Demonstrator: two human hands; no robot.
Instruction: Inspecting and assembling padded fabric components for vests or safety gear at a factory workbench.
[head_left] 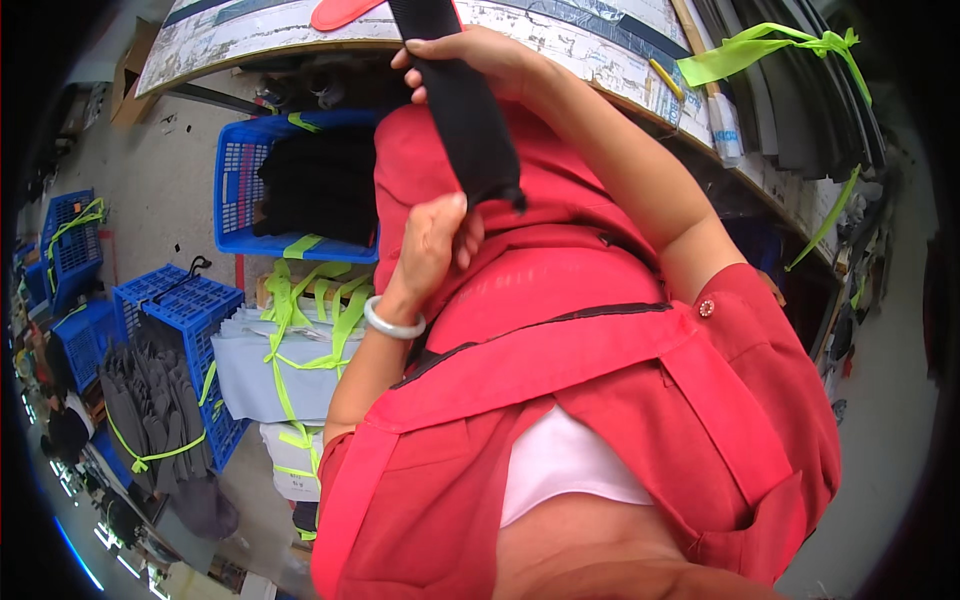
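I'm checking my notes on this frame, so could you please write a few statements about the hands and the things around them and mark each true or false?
1. Both hands grip a long black fabric strip. True: the left hand pinches its lower end and the right hand holds it higher up.
2. The left wrist is bare. False: it wears a pale bangle.
3. The blue plastic crate by the workbench holds dark fabric pieces. True.
4. The grey fabric bundles on the floor are tied with red tape. False: the ties are yellow-green.
5. A yellow pencil lies on the worn wooden workbench. True.
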